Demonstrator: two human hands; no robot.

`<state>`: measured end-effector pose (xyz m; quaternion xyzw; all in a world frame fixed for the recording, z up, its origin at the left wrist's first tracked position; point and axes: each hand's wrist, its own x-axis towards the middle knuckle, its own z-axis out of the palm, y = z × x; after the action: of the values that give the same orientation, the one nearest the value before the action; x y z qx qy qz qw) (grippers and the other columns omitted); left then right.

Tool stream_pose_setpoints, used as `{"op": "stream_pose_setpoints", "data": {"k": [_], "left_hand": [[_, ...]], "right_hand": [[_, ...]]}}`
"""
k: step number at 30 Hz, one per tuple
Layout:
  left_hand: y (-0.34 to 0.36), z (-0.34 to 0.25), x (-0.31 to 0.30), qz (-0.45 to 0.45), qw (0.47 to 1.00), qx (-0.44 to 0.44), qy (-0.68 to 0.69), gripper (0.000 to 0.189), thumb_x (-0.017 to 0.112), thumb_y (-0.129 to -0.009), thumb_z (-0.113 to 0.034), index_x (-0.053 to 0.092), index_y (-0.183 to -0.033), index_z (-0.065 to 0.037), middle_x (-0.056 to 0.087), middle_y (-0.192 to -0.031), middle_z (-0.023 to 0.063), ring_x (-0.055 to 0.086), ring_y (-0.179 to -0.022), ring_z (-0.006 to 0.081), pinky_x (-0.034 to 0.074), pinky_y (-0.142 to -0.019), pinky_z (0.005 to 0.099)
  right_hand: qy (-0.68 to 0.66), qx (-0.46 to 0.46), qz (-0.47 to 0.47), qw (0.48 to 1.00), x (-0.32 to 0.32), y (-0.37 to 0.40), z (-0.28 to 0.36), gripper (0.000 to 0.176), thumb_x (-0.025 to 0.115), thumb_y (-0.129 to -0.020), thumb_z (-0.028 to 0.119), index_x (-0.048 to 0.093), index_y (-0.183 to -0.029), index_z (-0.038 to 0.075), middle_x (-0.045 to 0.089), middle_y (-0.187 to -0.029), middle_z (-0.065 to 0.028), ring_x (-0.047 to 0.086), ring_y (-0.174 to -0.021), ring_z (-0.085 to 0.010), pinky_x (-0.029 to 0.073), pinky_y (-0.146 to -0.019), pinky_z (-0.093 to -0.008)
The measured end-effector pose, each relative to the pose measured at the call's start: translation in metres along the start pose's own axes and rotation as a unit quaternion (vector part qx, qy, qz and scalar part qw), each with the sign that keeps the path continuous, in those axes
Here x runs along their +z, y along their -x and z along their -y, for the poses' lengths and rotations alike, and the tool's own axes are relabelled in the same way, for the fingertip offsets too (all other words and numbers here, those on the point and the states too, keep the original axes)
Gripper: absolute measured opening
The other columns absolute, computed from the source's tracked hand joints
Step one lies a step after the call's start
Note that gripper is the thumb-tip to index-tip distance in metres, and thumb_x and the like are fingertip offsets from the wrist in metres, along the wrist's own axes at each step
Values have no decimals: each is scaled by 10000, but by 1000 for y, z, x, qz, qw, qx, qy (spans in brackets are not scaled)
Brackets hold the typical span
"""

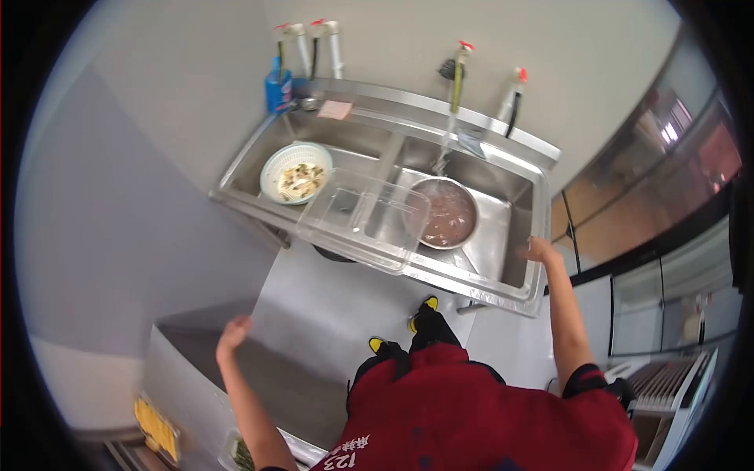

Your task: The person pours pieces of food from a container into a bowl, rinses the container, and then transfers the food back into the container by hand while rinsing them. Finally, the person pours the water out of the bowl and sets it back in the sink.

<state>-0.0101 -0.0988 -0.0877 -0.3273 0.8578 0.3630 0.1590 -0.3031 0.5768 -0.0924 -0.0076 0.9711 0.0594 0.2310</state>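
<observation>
My left hand [233, 336] hangs above the grey surface at the lower left, touching nothing; its slightly blurred fingers look loosely stretched out. My right hand [539, 250] hovers by the right rim of the steel double sink [510, 294], fingers apart and nothing in them. Nearest to it in the right basin is a round metal bowl [452, 216] of cloudy, reddish-brown liquid. Water [445, 145] runs from a tap [458, 74] behind the bowl. A clear plastic tub [365, 235] lies across the sink's front rim and divider.
In the left basin sits a pale colander [275, 169] with food scraps. A blue bottle [277, 90], a metal ladle-like piece [309, 103] and a pink cloth [335, 110] are at the back left. Glass panels [667, 133] line the right side. A yellow stack [155, 426] stands at lower left.
</observation>
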Motion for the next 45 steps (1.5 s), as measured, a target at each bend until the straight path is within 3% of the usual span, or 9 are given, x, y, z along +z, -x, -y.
{"op": "stream_pose_setpoints", "data": {"k": [1,3,5,6,8,12,15,17,45], "left_hand": [[30,-51,-18,-55,982,4,182,492,455,-798,-412,452,-1161,-80,514,-1121,100,452,-1067,235,333,-854,372],[44,-74,-58,80,896,76,430,557,375,-804,-502,378,-1218,-128,513,-1119,82,457,-1058,218,299,-846,451],[19,-60,-76,-44,995,-71,-48,477,478,-790,-416,466,-1139,-91,523,-1100,90,487,-1015,221,350,-820,363],[0,-44,-83,-104,936,-26,-334,429,517,-786,-365,505,-1100,-73,532,-1083,93,498,-996,211,375,-791,318],[41,-115,-95,-219,960,161,72,334,569,-765,-260,558,-1001,-25,555,-962,90,514,-867,173,396,-688,249],[163,-236,-109,-454,753,476,33,269,553,-729,-130,552,-937,41,494,-778,73,434,-687,154,379,-641,270],[220,-256,-134,-359,554,749,49,191,469,-737,-54,547,-909,-36,478,-861,86,416,-729,155,329,-668,286],[268,-296,-147,-301,524,788,-122,577,434,-802,-454,210,-1306,-283,326,-762,-29,315,-636,115,317,-503,203],[297,-296,-128,-370,536,758,-44,417,458,-809,-419,376,-1161,-212,361,-720,-42,331,-624,93,296,-470,203]], "right_hand": [[124,-95,-129,979,-12,20,-8,479,582,-710,344,516,-1068,33,550,-1023,-161,530,-946,-279,420,-791,-354],[-526,-18,-75,847,-58,47,1,436,555,-735,364,554,-1015,31,538,-1049,-167,512,-979,-263,400,-798,-350],[55,-92,-404,908,-96,84,9,313,597,-717,279,582,-925,44,561,-805,-133,546,-778,-257,414,-631,-326],[-30,-137,-496,857,-116,93,15,181,614,-702,168,599,-842,53,525,-683,-100,525,-677,-253,404,-596,-324],[-173,-169,-570,785,-176,150,51,81,598,-716,78,604,-786,39,519,-660,-77,512,-631,-201,393,-567,-281],[-245,-381,-714,534,-247,253,83,81,554,-709,-37,587,-782,-53,581,-758,-113,507,-703,-192,408,-640,-260],[-218,-600,-637,432,-279,295,77,279,545,-736,122,513,-951,-53,544,-891,-154,503,-777,-232,411,-769,-373],[-162,-642,-621,419,-292,314,100,281,540,-739,133,512,-956,-44,542,-890,-144,498,-770,-226,408,-765,-368],[-100,-708,-585,382,-327,326,173,314,475,-783,286,505,-1024,87,526,-885,-7,423,-677,-142,360,-721,-306]]}}
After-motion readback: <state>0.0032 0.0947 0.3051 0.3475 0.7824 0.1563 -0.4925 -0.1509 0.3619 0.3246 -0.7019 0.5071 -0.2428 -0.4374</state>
